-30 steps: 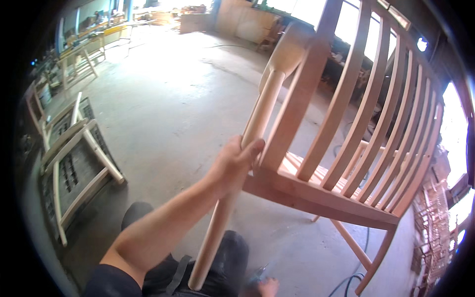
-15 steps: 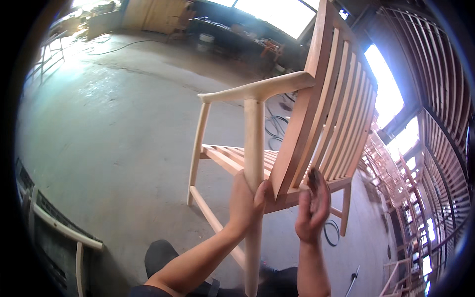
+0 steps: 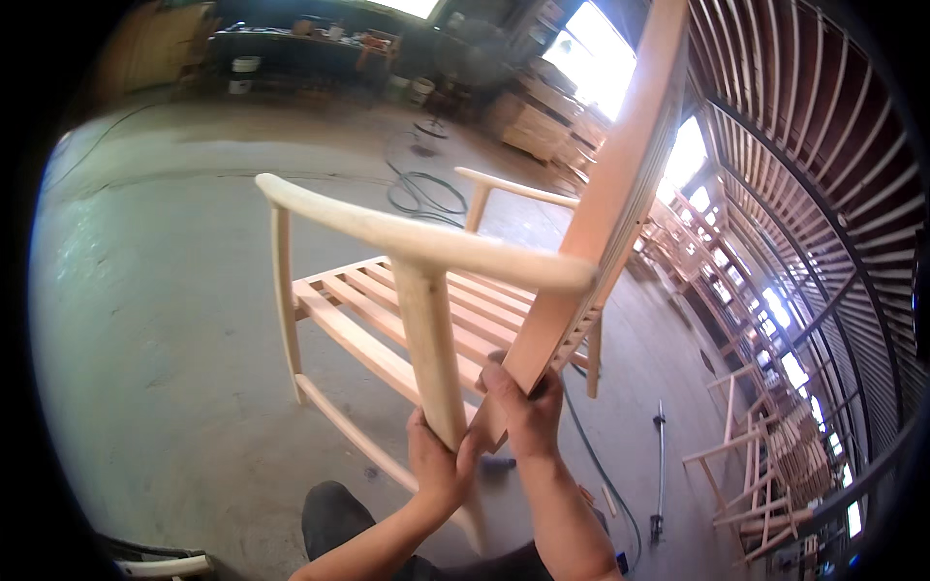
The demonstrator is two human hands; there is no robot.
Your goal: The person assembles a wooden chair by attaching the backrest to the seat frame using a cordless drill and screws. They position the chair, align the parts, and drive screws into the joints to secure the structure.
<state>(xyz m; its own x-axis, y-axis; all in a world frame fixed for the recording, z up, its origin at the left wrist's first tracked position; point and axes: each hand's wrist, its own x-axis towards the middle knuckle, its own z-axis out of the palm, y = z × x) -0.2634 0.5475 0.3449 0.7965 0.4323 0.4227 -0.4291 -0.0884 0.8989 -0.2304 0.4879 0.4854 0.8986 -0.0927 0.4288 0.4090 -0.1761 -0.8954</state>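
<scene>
Centrally, an unfinished wooden chair (image 3: 387, 300) fills the frame, tipped toward the viewer above the floor (image 3: 145, 320). Left hand (image 3: 438, 463) wraps closed around the front leg (image 3: 433, 358); right hand (image 3: 524, 407) clamps the back post (image 3: 591, 242) at its lower end. Rigid, bulky and probably moderately heavy, it seems best gripped at these stout uprights, not the thin slats (image 3: 417, 315).

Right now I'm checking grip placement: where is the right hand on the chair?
In the head view, the right hand sits low and centre-right, gripping the back post near the seat slats, beside the left hand.
</scene>
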